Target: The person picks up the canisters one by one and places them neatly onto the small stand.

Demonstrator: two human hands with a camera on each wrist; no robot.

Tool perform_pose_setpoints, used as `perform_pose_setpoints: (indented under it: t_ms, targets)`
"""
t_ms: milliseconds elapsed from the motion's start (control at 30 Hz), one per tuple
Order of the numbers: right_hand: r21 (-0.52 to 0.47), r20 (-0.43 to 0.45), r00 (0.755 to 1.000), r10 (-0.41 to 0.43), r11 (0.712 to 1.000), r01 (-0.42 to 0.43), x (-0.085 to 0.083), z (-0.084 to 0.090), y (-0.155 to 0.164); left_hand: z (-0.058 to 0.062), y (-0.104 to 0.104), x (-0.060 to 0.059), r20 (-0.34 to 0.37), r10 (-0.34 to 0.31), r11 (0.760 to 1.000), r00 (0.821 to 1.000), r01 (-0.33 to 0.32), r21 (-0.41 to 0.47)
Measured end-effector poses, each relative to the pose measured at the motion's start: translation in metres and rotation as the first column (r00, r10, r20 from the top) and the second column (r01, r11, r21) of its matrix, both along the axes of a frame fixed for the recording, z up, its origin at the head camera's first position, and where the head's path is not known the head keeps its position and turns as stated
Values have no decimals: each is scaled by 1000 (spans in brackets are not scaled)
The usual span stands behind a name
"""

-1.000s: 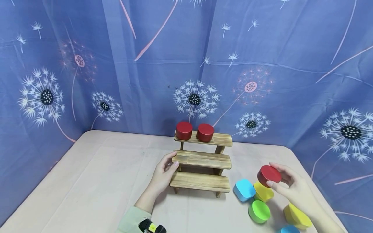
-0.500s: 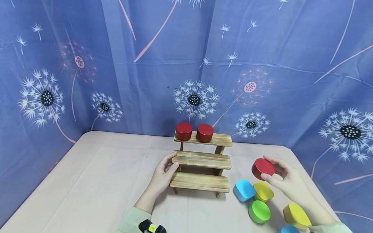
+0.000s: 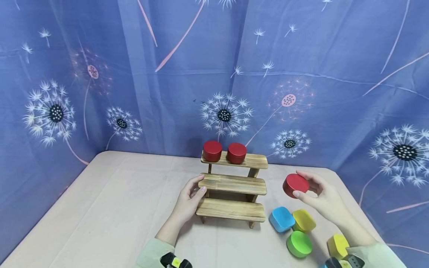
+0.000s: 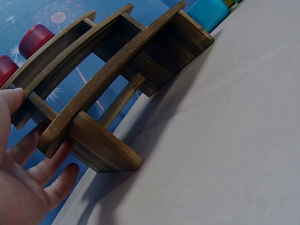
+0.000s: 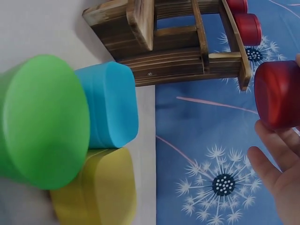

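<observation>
A three-tier wooden display stand [image 3: 231,210] stands on the table, two red round tins [image 3: 212,150] side by side on its top tier. My left hand [image 3: 187,201] grips the left end of the middle tier; in the left wrist view the thumb lies over the board with the fingers below. To the right of the stand, my right hand [image 3: 323,197] holds a third red round tin [image 3: 295,185] by its side, between thumb and fingers. That tin [image 5: 279,93] hangs in the air, apart from the stand and the other tins.
Below the right hand, a blue rounded-square tin [image 3: 282,219], a yellow one [image 3: 304,220] and a green round tin [image 3: 299,244] stand close together. Another yellow tin [image 3: 337,245] is partly behind the right wrist, near a barely visible blue one. A blue dandelion-print cloth [image 3: 167,93] hangs behind the table.
My right hand has moved left and away from me across the table with the red round tin. My left hand and the stand have stayed in place.
</observation>
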State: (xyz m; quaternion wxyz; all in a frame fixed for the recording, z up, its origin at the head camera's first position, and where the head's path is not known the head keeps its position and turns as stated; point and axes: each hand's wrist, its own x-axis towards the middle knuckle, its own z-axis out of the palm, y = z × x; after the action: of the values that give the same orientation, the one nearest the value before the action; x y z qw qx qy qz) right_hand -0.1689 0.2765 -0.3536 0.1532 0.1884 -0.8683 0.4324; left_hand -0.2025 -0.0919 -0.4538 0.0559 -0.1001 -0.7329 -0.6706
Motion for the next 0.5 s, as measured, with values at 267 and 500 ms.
perform_pose_setpoints:
  t_ms: [267, 500]
  targets:
    - [-3, -8, 1000, 20, 1000, -20, -10, 6, -4, 1, 0, 1, 3, -4, 1000, 1000, 4, 11]
    - [0, 14, 999, 34, 999, -34, -15, 11, -10, 1, 0, 1, 9, -10, 1000, 1000, 10, 21]
